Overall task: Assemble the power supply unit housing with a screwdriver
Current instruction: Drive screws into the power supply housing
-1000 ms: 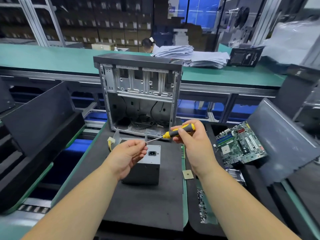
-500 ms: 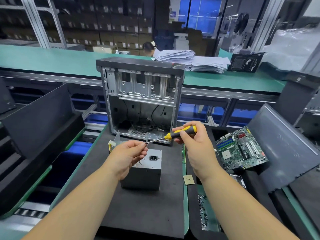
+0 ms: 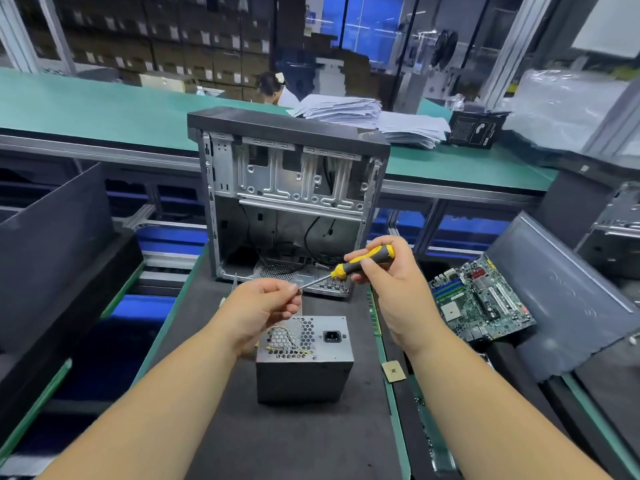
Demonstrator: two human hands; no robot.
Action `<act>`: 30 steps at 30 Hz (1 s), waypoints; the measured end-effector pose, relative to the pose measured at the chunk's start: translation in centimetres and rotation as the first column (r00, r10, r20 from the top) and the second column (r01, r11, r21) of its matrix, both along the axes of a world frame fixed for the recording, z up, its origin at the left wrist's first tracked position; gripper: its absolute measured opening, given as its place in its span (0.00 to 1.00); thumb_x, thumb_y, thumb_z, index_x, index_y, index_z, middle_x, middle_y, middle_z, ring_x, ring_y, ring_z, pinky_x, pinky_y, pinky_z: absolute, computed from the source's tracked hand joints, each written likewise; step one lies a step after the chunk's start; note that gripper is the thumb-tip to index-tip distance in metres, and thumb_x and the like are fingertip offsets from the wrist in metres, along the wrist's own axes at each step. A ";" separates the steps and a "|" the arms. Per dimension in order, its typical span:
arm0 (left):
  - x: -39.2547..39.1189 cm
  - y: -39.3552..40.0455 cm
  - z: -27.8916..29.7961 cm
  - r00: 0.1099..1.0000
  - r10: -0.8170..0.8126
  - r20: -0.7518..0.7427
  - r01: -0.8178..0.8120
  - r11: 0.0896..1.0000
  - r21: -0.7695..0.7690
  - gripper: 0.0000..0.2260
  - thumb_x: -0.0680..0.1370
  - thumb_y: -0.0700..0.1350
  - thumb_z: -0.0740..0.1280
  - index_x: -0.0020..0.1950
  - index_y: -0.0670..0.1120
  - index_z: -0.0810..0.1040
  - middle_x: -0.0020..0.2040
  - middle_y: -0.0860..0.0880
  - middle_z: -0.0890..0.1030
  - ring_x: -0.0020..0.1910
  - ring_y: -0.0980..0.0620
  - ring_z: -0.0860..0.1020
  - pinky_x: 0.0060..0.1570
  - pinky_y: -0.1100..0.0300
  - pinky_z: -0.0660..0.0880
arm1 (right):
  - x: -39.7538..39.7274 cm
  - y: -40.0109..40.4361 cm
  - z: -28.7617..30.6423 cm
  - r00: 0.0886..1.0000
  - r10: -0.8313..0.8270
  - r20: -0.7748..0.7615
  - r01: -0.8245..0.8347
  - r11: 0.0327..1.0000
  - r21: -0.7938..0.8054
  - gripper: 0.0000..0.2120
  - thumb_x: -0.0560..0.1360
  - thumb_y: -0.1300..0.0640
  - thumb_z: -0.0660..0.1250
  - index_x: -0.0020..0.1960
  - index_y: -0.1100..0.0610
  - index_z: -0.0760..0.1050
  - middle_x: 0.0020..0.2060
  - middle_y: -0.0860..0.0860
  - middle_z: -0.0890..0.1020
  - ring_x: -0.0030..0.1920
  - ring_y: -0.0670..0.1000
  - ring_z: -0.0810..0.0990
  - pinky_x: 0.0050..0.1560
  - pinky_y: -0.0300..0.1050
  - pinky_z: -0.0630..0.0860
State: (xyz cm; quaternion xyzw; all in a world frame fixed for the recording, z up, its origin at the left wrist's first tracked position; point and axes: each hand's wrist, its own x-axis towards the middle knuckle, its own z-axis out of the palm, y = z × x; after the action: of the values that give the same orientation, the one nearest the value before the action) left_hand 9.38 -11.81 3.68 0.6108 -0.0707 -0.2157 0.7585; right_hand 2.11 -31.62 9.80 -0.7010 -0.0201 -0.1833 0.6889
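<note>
No writing can be read. The right hand (image 3: 391, 289) holds the yellow and black screwdriver (image 3: 360, 263). The left hand (image 3: 263, 306) pinches at its tip; what it holds is too small to tell. The grey power supply box (image 3: 304, 358) sits mid-mat (image 3: 277, 441), below both hands.

The power supply (image 3: 304, 358) sits on the mat (image 3: 277, 441) near the middle of the table (image 3: 398, 427). Behind it stands the open computer case (image 3: 291, 202). Above the power supply, the left hand (image 3: 258, 311) is to the left and the right hand (image 3: 391, 282) to the right, with the screwdriver (image 3: 349, 266) between them. A circuit board (image 3: 481, 303) lies to the right, a small chip (image 3: 393, 371) just right of the power supply. A paper stack (image 3: 367, 117) lies on the far table behind the case.
</note>
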 end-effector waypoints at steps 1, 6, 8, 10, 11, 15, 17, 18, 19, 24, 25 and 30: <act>0.3 0.1 -0.1 0.999 -0.027 0.036 0.027 1.000 0.010 0.08 0.79 0.41 0.68 0.41 0.43 0.84 0.38 0.46 0.83 0.35 0.55 0.80 0.35 0.68 0.77 | 0.2 0.2 0.1 1.000 -0.029 -0.007 0.029 1.000 0.007 0.05 0.81 0.68 0.59 0.55 0.61 0.68 0.46 0.55 0.85 0.45 0.52 0.85 0.43 0.38 0.78; 0.8 -0.4 -1.4 0.956 -0.188 0.225 0.133 0.962 0.238 0.07 0.80 0.48 0.65 0.56 0.51 0.80 0.52 0.52 0.84 0.54 0.56 0.82 0.53 0.66 0.76 | 0.4 0.9 0.7 0.987 -0.151 -0.051 0.143 0.981 -0.131 0.05 0.81 0.66 0.62 0.53 0.57 0.71 0.43 0.53 0.85 0.42 0.47 0.84 0.42 0.38 0.78; 0.5 -0.6 -2.1 0.923 -0.237 0.302 0.119 0.924 0.363 0.09 0.79 0.52 0.66 0.58 0.56 0.79 0.55 0.58 0.82 0.55 0.62 0.78 0.52 0.73 0.72 | 0.2 1.0 0.9 0.982 -0.179 -0.064 0.156 0.952 -0.264 0.06 0.80 0.65 0.63 0.52 0.54 0.71 0.41 0.50 0.85 0.40 0.45 0.83 0.41 0.40 0.79; 0.0 -0.9 -2.6 0.895 -0.259 0.362 0.075 0.890 0.450 0.10 0.78 0.48 0.68 0.58 0.57 0.77 0.56 0.60 0.79 0.55 0.64 0.76 0.54 0.73 0.70 | -0.1 1.1 1.0 0.978 -0.188 -0.091 0.135 0.903 -0.408 0.08 0.80 0.62 0.64 0.51 0.50 0.70 0.40 0.47 0.84 0.40 0.44 0.82 0.41 0.44 0.78; -0.2 -1.1 -2.9 0.871 -0.285 0.399 0.048 0.860 0.508 0.13 0.76 0.44 0.68 0.58 0.57 0.77 0.57 0.60 0.77 0.57 0.64 0.75 0.57 0.70 0.69 | -0.1 1.1 1.0 0.976 -0.187 -0.109 0.115 0.876 -0.469 0.08 0.79 0.60 0.64 0.51 0.48 0.70 0.40 0.46 0.83 0.39 0.43 0.82 0.39 0.43 0.76; -1.0 -1.7 -3.5 0.800 -0.400 0.448 0.001 0.747 0.665 0.19 0.69 0.39 0.67 0.57 0.55 0.76 0.57 0.57 0.72 0.59 0.59 0.70 0.61 0.62 0.68 | 0.3 1.2 0.7 0.974 -0.165 -0.158 0.038 0.797 -0.602 0.08 0.79 0.57 0.65 0.50 0.45 0.68 0.40 0.45 0.82 0.40 0.40 0.81 0.38 0.38 0.71; -1.2 -1.8 -3.7 0.789 -0.405 0.462 -0.031 0.725 0.688 0.16 0.68 0.40 0.68 0.53 0.55 0.76 0.55 0.58 0.71 0.57 0.59 0.69 0.57 0.63 0.68 | 0.5 1.2 0.4 0.975 -0.144 -0.166 0.006 0.772 -0.635 0.08 0.79 0.57 0.65 0.50 0.45 0.68 0.39 0.46 0.82 0.40 0.41 0.81 0.38 0.39 0.71; -1.3 -1.9 -3.7 0.780 -0.407 0.476 -0.053 0.715 0.697 0.15 0.68 0.41 0.69 0.51 0.55 0.76 0.53 0.59 0.71 0.56 0.59 0.69 0.54 0.65 0.67 | 0.5 1.1 0.2 0.975 -0.134 -0.176 -0.011 0.765 -0.644 0.08 0.79 0.56 0.64 0.50 0.44 0.67 0.39 0.46 0.83 0.39 0.41 0.81 0.37 0.38 0.70; -1.4 -2.1 -3.8 0.771 -0.407 0.490 -0.075 0.706 0.705 0.14 0.68 0.41 0.69 0.50 0.55 0.76 0.52 0.60 0.71 0.55 0.60 0.69 0.53 0.66 0.66 | 0.5 1.0 0.0 0.975 -0.124 -0.186 -0.027 0.763 -0.646 0.08 0.79 0.56 0.64 0.50 0.44 0.67 0.39 0.46 0.83 0.39 0.41 0.81 0.37 0.38 0.70; -2.0 -2.8 -4.2 0.782 -0.375 0.498 -0.126 0.688 0.715 0.10 0.68 0.42 0.69 0.45 0.54 0.77 0.51 0.60 0.70 0.55 0.59 0.68 0.55 0.64 0.67 | 0.6 0.2 -0.6 0.978 -0.077 -0.193 -0.070 0.753 -0.654 0.08 0.79 0.55 0.64 0.51 0.43 0.67 0.39 0.46 0.83 0.40 0.41 0.81 0.40 0.43 0.75; -2.1 -3.0 -4.2 0.785 -0.368 0.497 -0.135 0.682 0.718 0.09 0.68 0.43 0.69 0.45 0.55 0.77 0.51 0.60 0.70 0.55 0.58 0.68 0.56 0.64 0.68 | 0.7 0.0 -0.7 0.979 -0.066 -0.191 -0.076 0.754 -0.652 0.08 0.80 0.55 0.64 0.51 0.43 0.67 0.40 0.46 0.83 0.40 0.41 0.81 0.42 0.44 0.77; -2.4 -3.4 -4.2 0.807 -0.318 0.498 -0.172 0.679 0.713 0.09 0.67 0.44 0.69 0.43 0.57 0.76 0.50 0.61 0.71 0.55 0.58 0.69 0.55 0.63 0.68 | 1.1 -0.6 -0.7 0.980 0.020 -0.199 -0.147 0.747 -0.649 0.09 0.80 0.55 0.64 0.50 0.42 0.66 0.40 0.46 0.82 0.40 0.40 0.81 0.40 0.42 0.75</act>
State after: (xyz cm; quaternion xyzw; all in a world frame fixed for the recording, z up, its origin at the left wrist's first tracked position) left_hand 6.96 -15.24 -0.49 0.8926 -0.2346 -0.0585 0.3806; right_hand 3.26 -32.19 9.14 -0.9108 -0.0532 -0.0695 0.4036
